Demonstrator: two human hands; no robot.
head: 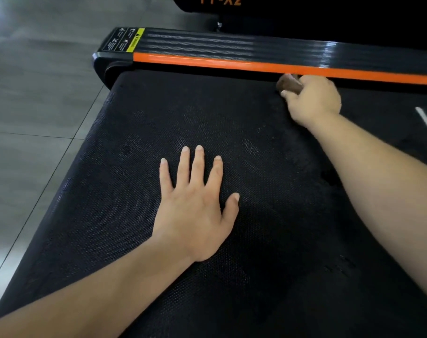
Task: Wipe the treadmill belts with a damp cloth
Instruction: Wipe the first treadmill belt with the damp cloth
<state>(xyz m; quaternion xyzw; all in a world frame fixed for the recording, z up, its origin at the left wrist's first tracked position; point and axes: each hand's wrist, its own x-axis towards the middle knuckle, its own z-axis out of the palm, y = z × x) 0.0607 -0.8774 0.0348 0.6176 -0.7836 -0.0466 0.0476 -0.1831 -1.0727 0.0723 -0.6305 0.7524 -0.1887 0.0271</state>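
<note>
The treadmill belt (pixel 268 191) is black with a fine dotted weave. It looks uneven in tone: paler, dusty-looking patches lie just ahead of the left fingers (pixel 197 164), and a darker band runs to the thumb side of them and on toward the right arm.

The left hand (pixel 195 211) lies palm down on the belt, its fingers straight and spread apart, holding nothing.

The right hand (pixel 315 101) is well ahead of the left fingers, at the far edge of the belt. Its fingers (pixel 287 93) are curled tight round a small bunched cloth (pixel 289 84). The cloth is brown and blurred, and only a wad of it pokes out beyond the knuckles, so its surface cannot be made out. That wad sits where the belt meets the orange strip (pixel 256 65) of the side rail (pixel 232 45), just beside the strip or touching it.

Beyond those fingers the rail is glossy black and ribbed, with a yellow warning label (pixel 134 40) at its end. A white marking (pixel 424 117) shows on the belt past the right wrist. Grey tiled floor (pixel 36 93) lies outside the left fingers.
</note>
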